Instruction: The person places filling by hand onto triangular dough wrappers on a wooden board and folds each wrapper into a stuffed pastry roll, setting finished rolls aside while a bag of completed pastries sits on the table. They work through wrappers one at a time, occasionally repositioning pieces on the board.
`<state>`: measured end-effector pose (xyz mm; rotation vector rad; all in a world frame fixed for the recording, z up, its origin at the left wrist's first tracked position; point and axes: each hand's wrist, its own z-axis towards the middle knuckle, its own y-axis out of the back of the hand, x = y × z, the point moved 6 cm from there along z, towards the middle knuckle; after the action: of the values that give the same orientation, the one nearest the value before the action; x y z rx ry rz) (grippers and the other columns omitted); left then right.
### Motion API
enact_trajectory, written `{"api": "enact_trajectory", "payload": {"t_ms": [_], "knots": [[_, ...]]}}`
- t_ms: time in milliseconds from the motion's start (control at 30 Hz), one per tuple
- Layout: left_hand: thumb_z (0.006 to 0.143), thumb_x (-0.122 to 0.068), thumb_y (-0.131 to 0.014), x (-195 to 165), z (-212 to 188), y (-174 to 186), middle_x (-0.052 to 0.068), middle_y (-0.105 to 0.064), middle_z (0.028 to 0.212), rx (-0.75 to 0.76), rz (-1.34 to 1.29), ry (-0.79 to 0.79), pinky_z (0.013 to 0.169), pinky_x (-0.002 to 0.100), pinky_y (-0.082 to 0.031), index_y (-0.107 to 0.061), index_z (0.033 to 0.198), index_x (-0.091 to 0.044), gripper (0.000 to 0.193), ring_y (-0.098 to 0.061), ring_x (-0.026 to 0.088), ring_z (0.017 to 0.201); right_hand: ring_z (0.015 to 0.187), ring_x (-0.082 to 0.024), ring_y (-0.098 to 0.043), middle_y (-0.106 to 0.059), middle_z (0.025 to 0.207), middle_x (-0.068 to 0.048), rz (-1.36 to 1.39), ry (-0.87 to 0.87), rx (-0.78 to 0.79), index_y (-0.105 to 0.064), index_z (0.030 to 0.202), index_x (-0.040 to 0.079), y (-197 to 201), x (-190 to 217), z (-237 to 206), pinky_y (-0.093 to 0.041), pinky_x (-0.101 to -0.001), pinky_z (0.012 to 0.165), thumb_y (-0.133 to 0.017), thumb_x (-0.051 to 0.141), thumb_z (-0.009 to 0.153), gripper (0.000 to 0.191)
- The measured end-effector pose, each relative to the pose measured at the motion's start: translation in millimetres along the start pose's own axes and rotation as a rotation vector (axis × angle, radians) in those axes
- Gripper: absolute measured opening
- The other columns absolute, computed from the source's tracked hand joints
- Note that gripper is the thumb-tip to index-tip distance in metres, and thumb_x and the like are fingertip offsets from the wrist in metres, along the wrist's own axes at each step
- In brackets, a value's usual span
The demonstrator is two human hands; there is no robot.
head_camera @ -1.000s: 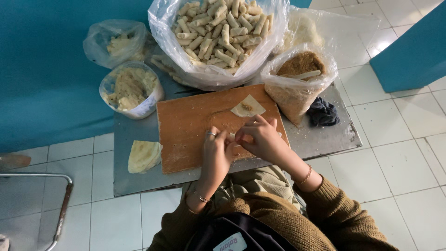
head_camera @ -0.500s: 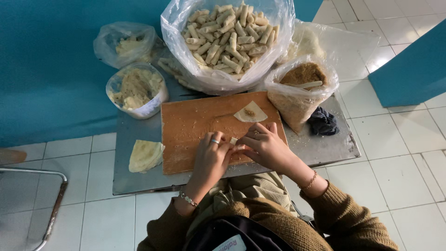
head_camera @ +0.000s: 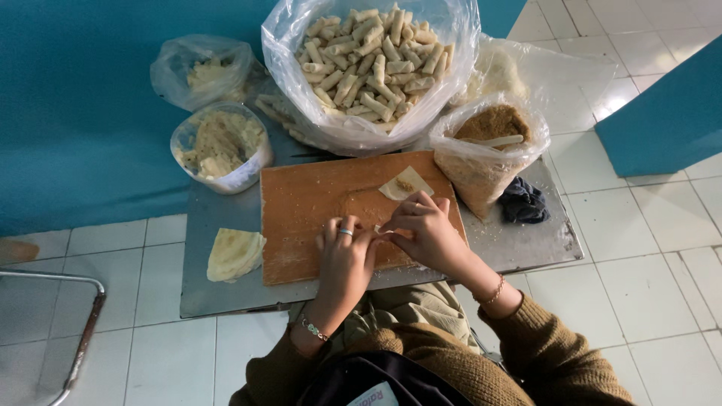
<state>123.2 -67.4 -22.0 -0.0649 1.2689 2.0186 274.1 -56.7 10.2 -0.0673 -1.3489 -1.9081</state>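
Note:
My left hand (head_camera: 346, 252) and my right hand (head_camera: 423, 231) meet over the near part of a wooden board (head_camera: 301, 210), fingers pinched together on a small pale dough roll (head_camera: 378, 230) that is mostly hidden between them. A second dough wrapper (head_camera: 404, 183) with a bit of filling lies flat at the board's far edge, just beyond my right hand. Behind the board stands a large clear bag (head_camera: 368, 56) full of finished pale rolls.
The board rests on a low metal tray (head_camera: 218, 293) on white floor tiles. A stack of round wrappers (head_camera: 235, 252) lies left of the board. A bag of brown filling (head_camera: 489, 143), a dark cloth (head_camera: 523, 201), two bags of scraps (head_camera: 222, 146) and a chair frame (head_camera: 75, 331) surround it.
Both hands have stayed together on the roll, shifting slightly over the board. The camera view has moved a little; nothing else changed place.

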Motion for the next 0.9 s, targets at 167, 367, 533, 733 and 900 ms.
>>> {"api": "enact_trajectory", "payload": {"t_ms": [167,367,533,733,900], "knots": [[0.089,-0.021,-0.075,1,-2,-4,0.007,-0.057,0.106,0.034,-0.002,0.102,0.089,0.048,-0.036,-0.076,0.098,-0.01,0.014,-0.052,0.028,0.109,0.101,-0.017,-0.06,-0.073,0.094,0.006,-0.157,0.124,-0.025,-0.079,0.093,0.018,1,11,-7,-0.038,-0.0371,0.085,-0.079,0.025,0.084,0.011],[0.085,-0.021,-0.077,-3,-9,-2,0.007,-0.058,0.112,-0.093,0.0,0.049,0.094,0.05,-0.031,-0.076,0.097,-0.011,0.016,-0.051,0.029,0.114,0.105,-0.019,-0.06,-0.072,0.098,0.007,-0.287,0.167,0.002,-0.077,0.093,0.018,-2,12,-8,-0.037,-0.0414,0.082,-0.078,0.023,0.081,0.013],[0.084,-0.009,-0.074,2,-12,-11,0.005,-0.059,0.117,-0.053,0.073,-0.005,0.093,0.048,-0.029,-0.08,0.102,-0.013,0.02,-0.051,0.026,0.118,0.107,-0.018,-0.059,-0.072,0.101,0.008,-0.291,0.165,-0.032,-0.078,0.097,0.021,-3,15,-10,-0.036,-0.0427,0.083,-0.076,0.021,0.08,0.017],[0.091,-0.022,-0.074,6,-8,-18,0.007,-0.059,0.118,-0.036,0.001,0.091,0.095,0.05,-0.029,-0.075,0.099,-0.011,0.013,-0.05,0.029,0.116,0.111,-0.016,-0.058,-0.073,0.102,0.008,-0.285,0.132,-0.046,-0.078,0.099,0.022,-7,13,-14,-0.034,-0.0438,0.086,-0.077,0.023,0.085,0.014],[0.093,-0.023,-0.07,-2,-13,-9,0.005,-0.06,0.12,-0.139,0.169,0.083,0.097,0.054,-0.03,-0.075,0.107,-0.016,0.017,-0.05,0.029,0.12,0.117,-0.019,-0.057,-0.073,0.11,0.007,-0.334,0.025,-0.016,-0.076,0.107,0.02,-20,7,-15,-0.033,-0.0483,0.086,-0.07,0.015,0.082,0.026]]}}
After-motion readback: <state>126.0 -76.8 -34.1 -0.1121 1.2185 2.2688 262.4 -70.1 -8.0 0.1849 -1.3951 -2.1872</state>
